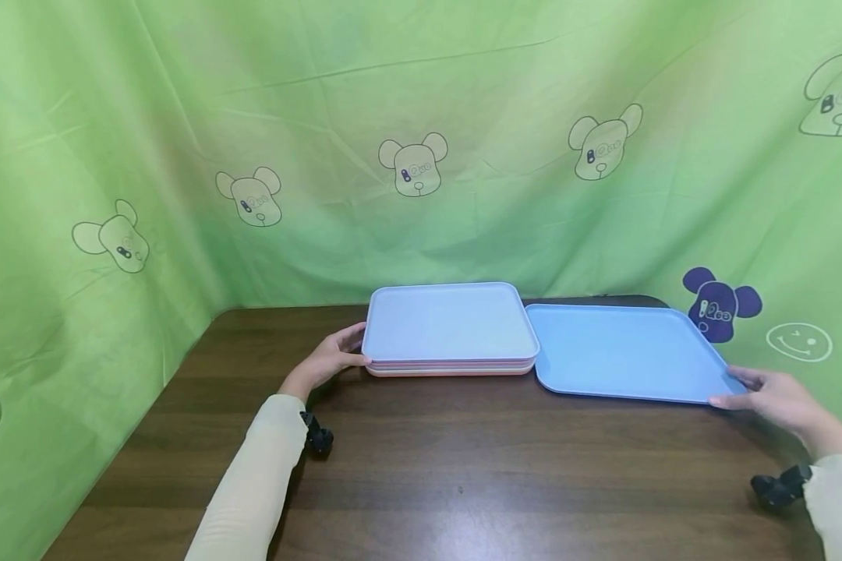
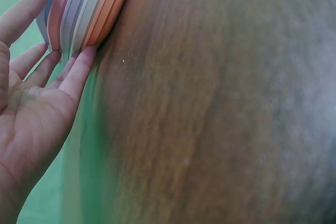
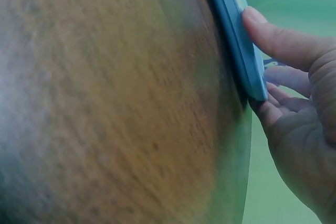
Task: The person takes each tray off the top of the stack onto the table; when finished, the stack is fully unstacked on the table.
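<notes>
Several rectangular trays lie in a stack [image 1: 451, 323] near the back of the wooden table, the top one pale blue. Their pink, lavender, whitish and orange edges [image 2: 86, 11] show in the left wrist view. My left hand [image 1: 333, 354] touches the stack's left end, fingers extended along the side edges and thumb at the near corner. To the right of the stack lies a brighter blue tray [image 1: 624, 351], its left side against the stack. My right hand [image 1: 772, 396] holds this tray's right end, thumb on the rim [image 3: 253, 61] and fingers at the outer edge.
The brown wooden table [image 1: 463, 467] extends toward me in front of the trays. A green curtain [image 1: 323, 218] with bear-head prints hangs behind and at both sides, close to the table's edges. Each wrist wears a small black device [image 1: 317, 436].
</notes>
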`<state>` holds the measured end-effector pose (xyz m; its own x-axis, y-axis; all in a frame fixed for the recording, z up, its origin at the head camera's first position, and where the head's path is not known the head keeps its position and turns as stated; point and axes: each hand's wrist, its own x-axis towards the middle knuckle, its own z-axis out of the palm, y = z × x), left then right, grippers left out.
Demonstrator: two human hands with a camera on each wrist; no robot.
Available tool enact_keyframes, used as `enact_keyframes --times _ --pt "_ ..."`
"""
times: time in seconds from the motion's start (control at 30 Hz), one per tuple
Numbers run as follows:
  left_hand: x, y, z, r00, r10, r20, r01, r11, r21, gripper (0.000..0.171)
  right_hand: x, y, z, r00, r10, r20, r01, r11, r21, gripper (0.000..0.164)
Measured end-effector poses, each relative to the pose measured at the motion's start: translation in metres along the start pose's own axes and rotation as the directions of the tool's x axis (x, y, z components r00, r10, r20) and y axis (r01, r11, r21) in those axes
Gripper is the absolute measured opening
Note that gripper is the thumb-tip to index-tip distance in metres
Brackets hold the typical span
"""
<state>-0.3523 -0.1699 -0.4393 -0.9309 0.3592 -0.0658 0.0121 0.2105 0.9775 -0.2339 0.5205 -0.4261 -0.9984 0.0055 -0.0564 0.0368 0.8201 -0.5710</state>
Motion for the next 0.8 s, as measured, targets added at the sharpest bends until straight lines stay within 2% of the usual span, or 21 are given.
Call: enact_keyframes --times 0.17,0.53,0.8 --pt "0.0 0.0 0.0 1.0 -0.003 -0.004 0.003 1.0 0.004 0.082 0.001 -0.005 0.0 1.0 -0.026 -0.015 0.025 0.998 -0.053 0.09" --pt "-0.002 0.001 0.001 1.0 -0.008 0.0 0.008 1.0 0.02 0.082 0.012 -0.008 0.002 0.998 -0.045 -0.051 0.04 0.994 -0.103 0.085" --pt "-0.001 0.001 0.0 1.0 0.001 0.007 -0.001 1.0 0.013 0.081 0.02 -0.011 0.007 0.993 -0.036 -0.115 0.028 0.997 -0.071 0.084"
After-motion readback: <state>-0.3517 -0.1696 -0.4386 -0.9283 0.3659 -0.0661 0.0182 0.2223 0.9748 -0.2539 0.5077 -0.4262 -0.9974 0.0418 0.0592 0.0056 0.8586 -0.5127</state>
